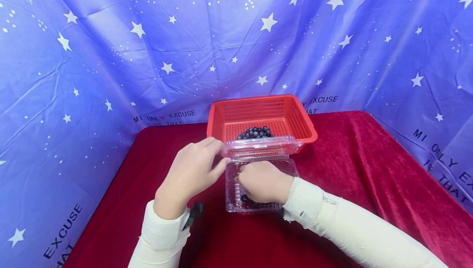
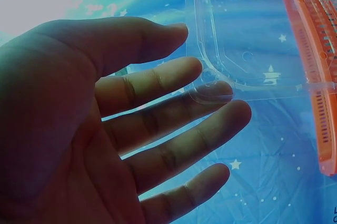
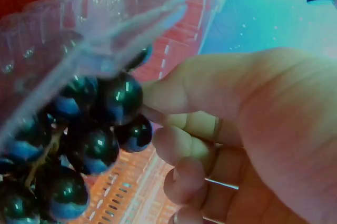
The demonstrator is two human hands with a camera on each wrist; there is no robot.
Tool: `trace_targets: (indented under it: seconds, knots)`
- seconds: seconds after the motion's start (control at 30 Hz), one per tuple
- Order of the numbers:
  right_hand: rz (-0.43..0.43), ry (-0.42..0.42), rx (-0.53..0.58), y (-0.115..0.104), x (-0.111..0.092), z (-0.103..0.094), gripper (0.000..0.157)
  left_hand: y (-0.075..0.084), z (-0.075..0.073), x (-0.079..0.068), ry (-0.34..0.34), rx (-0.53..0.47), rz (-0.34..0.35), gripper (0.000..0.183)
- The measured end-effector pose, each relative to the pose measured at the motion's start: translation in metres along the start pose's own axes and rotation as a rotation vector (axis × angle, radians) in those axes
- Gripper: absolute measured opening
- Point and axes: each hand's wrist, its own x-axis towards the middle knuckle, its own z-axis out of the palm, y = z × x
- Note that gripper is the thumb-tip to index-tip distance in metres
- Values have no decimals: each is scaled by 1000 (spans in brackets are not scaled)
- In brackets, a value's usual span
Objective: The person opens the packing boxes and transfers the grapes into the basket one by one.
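Note:
A clear plastic clamshell box (image 1: 232, 202) stands on the red cloth with its hinged lid (image 1: 264, 148) raised. My left hand (image 1: 194, 167) is at the lid's left edge, thumb and fingers spread; in the left wrist view, extended fingers (image 2: 184, 139) overlap the clear corner of the lid. Inside the box, my right hand (image 1: 264, 182) bends its fingers at a bunch of dark grapes (image 3: 92, 147). The right wrist view shows thumb and forefinger pinching at the edge of the bunch. From above, the hand hides most of these grapes.
Behind the box sits a red perforated basket (image 1: 310, 130), with another bunch of dark grapes (image 1: 255, 132) in it. The lid overlaps the basket's front rim in the head view. A blue star-patterned curtain (image 1: 236, 34) hangs around the red-covered table (image 1: 340, 149).

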Motion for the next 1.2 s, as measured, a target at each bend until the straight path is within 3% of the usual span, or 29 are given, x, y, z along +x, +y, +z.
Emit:
trace_targets:
  seconds: [0.27, 0.7, 1.03, 1.2]
  knots:
    - [-4, 44, -3, 7, -11, -1, 10, 1, 0, 0, -10, 2, -4, 12]
    - [38, 129, 93, 16, -31, -4, 24, 2, 3, 1, 6, 10, -4, 14]
    - [113, 149, 138, 24, -38, -8, 26, 3, 4, 2, 34, 23, 9, 16]
    - [105, 145, 146, 26, -41, -10, 27, 3, 6, 2, 39, 21, 14, 15]
